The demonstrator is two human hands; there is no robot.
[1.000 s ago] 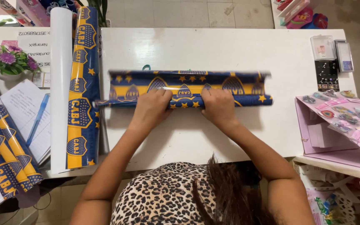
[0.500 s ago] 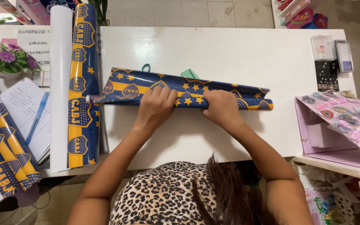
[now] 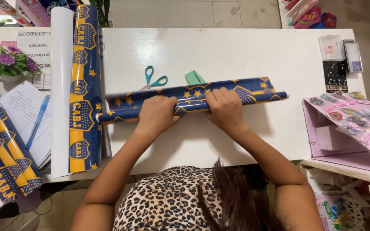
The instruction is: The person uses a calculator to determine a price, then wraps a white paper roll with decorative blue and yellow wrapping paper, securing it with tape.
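**Mia:** What are the hands doing?

**Ben:** The left hand and the right hand both lie on a roll of blue and yellow paper. Each grip is curled over the top of the roll, grasping it.

**Mia:** Where is the roll?

**Ben:** It lies across the middle of the white surface, a bit tilted, with its right end higher up. The hands sit side by side near its middle.

**Mia:** What is close to it?

**Ben:** Just behind it are scissors with teal handles and a small green thing. At its left end a flat sheet of the same paper lies beside a white roll. More rolls lean far left. On the right is a pink box.
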